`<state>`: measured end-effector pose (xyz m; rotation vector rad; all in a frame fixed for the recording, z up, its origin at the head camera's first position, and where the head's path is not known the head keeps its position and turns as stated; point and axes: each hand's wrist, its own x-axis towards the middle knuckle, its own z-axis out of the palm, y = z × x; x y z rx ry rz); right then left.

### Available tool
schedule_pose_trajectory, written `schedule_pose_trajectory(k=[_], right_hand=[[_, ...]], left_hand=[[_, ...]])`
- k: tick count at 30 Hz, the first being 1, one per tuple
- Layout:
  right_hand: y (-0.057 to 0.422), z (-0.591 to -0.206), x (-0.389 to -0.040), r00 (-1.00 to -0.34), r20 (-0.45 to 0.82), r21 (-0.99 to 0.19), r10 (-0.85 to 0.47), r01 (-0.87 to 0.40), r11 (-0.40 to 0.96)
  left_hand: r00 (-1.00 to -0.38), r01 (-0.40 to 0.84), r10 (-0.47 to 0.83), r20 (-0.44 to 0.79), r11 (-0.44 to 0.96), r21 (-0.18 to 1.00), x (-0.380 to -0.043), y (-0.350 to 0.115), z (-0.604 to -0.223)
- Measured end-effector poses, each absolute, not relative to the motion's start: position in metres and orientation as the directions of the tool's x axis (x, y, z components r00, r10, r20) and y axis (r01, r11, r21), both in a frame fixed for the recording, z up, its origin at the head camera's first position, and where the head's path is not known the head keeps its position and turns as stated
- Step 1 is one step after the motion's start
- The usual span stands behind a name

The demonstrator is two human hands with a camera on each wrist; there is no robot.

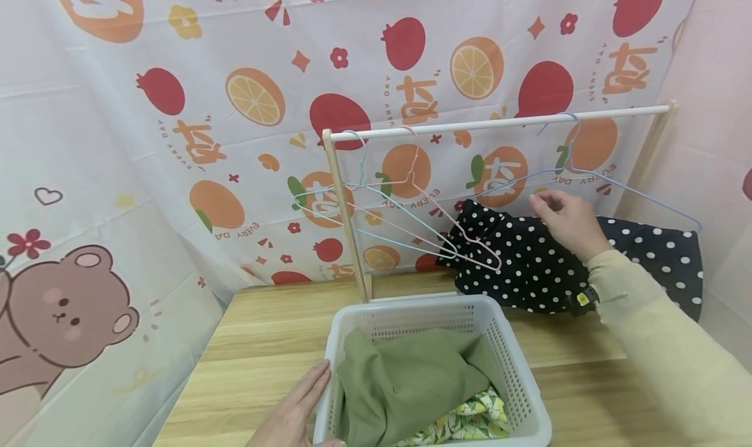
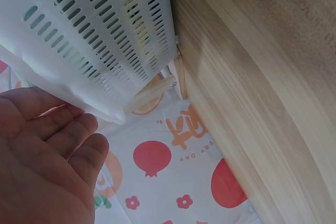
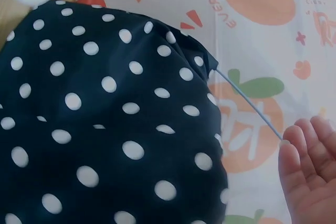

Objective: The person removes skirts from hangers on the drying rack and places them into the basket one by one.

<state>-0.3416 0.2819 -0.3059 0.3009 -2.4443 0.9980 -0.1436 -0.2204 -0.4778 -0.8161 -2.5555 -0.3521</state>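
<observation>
A blue wire hanger (image 1: 568, 164) hangs on the white rail, with a black garment with white polka dots (image 1: 517, 264) draped below it. My right hand (image 1: 570, 225) is in front of the garment, just under the hanger's middle, fingers loosely bent. In the right wrist view, the hanger's thin blue arm runs from the garment's corner to the fingertips of this hand (image 3: 310, 166). My left hand (image 1: 296, 401) rests against the left rim of a white plastic basket (image 1: 525, 362). The left wrist view has its fingers (image 2: 79, 124) at the underside of that rim.
Inside the basket lie a folded olive-green cloth (image 1: 411, 382) and a yellow-green patterned cloth (image 1: 478, 417). A mint hanger (image 1: 376, 189) and a pink hanger (image 1: 431, 199) hang at the rail's left end. The wooden-posted rack (image 1: 343, 218) stands on a wood-grain table (image 1: 258, 349) before a fruit-print curtain.
</observation>
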Motion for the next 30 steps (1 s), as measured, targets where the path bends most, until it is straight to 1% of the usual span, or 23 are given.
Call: schedule_pose_trajectory(k=[6,13,15,20,25,30], right_hand=[[0.293,-0.288,-0.341,-0.842,0.54,-0.564,-0.023,-0.382,0.732],[0.304,-0.267,-0.345,-0.839,0.541,-0.578,0.063,-0.316,0.752],[0.307,-0.263,-0.348,-0.833,0.546,-0.584,0.089,-0.302,0.754],[0.315,-0.257,-0.353,-0.804,0.583,-0.565,0.117,-0.297,0.77],[0.32,-0.253,-0.357,-0.785,0.597,-0.537,0.163,-0.241,0.808],[0.323,-0.248,-0.36,-0.798,0.58,-0.495,0.166,-0.184,0.849]], left_hand=[[-0.717,0.61,0.495,0.49,0.786,0.098,-0.144,-0.221,-0.477],[-0.732,0.6,0.49,0.473,0.793,0.107,-0.144,-0.221,-0.476],[-0.741,0.594,0.485,0.464,0.796,0.115,-0.143,-0.22,-0.477],[-0.74,0.591,0.483,0.468,0.799,0.111,-0.143,-0.221,-0.477],[-0.742,0.59,0.485,0.462,0.8,0.107,-0.143,-0.221,-0.477],[-0.735,0.599,0.487,0.472,0.792,0.117,-0.143,-0.221,-0.477]])
